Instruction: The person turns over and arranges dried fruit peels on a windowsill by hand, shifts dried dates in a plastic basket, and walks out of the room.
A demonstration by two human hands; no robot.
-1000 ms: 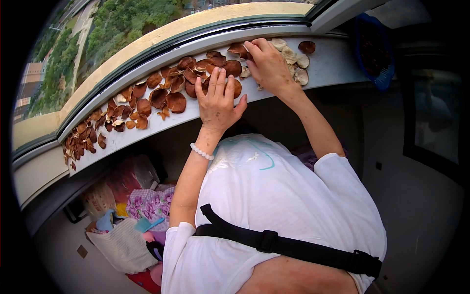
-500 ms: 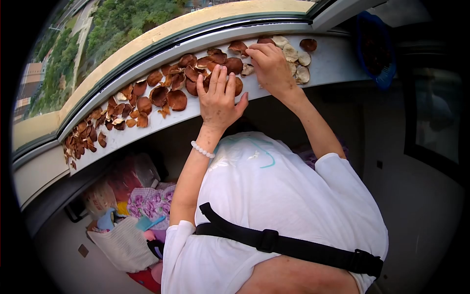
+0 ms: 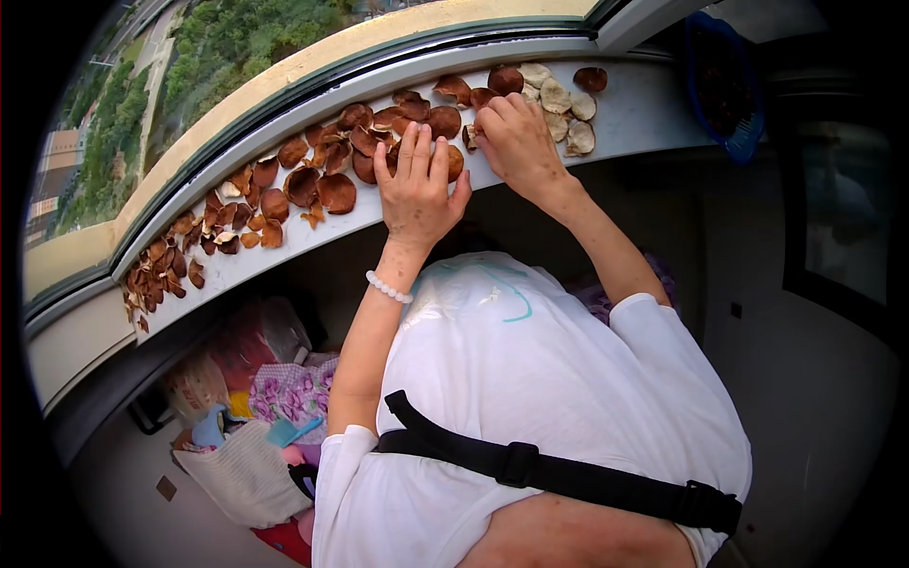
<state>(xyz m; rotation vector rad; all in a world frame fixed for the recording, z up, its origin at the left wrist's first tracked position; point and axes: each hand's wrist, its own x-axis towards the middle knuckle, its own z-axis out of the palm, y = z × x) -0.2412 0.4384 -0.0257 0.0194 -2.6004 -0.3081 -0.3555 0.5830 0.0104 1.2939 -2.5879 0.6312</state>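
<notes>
Brown, curled, dried pieces that look like mushroom caps (image 3: 336, 193) lie along the white windowsill (image 3: 644, 109). My left hand (image 3: 417, 185) rests over several of them, fingers stretched out; one brown cap (image 3: 455, 163) shows beside its fingers. My right hand (image 3: 521, 147) is bent down at the sill, with its thumb and fingers closed on the edge of a small brown cap (image 3: 470, 138). Another brown cap (image 3: 483, 97) lies just beyond its knuckles. To its right are several pale caps (image 3: 579, 138), light side up, and a brown cap (image 3: 590, 79).
A blue basket (image 3: 743, 142) with dark contents stands at the sill's right end. The window frame (image 3: 379, 80) runs along the back. Below left are bags and cloths, including a white ribbed cloth (image 3: 241, 473) and a purple flowered cloth (image 3: 289, 393).
My right hand has come down toward the sill's front edge. A pale cap by its fingers now shows brown, and a brown cap lies where its fingertips were. My left hand has barely moved.
</notes>
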